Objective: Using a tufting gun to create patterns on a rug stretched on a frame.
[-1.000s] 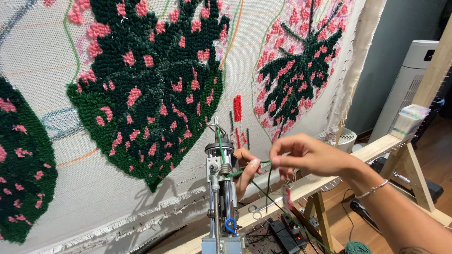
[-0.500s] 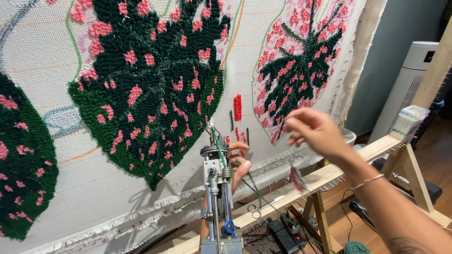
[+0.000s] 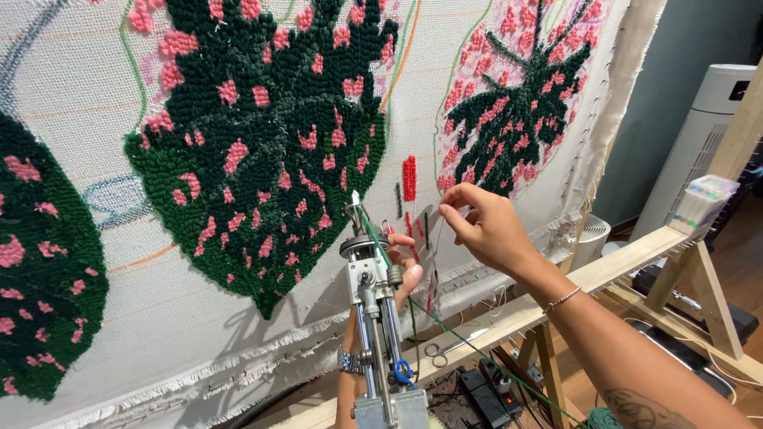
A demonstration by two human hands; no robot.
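Note:
My left hand (image 3: 404, 268) grips a metal tufting gun (image 3: 373, 306) from behind, holding it upright with its needle tip close to the stretched cloth (image 3: 238, 318). A watch sits on that wrist. Green yarn (image 3: 445, 326) runs from the needle down to the right. My right hand (image 3: 486, 229) hovers just right of the gun's tip, thumb and forefinger pinched on a thin dark strand that hangs down in front of the cloth. On the cloth are tufted dark green leaves with pink spots (image 3: 262, 151) and a short red tufted bar (image 3: 409, 177).
A wooden frame rail (image 3: 628, 258) runs below the cloth to the right, with a small pale box (image 3: 703, 200) on it. Scissors (image 3: 447, 348) and a power strip (image 3: 485, 393) lie underneath. A tall white appliance (image 3: 707, 143) stands at the right.
My right hand rose from beside the gun's body, swung out to the right, then came back left toward the cloth with its fingers pinched. The gun and left hand stayed put.

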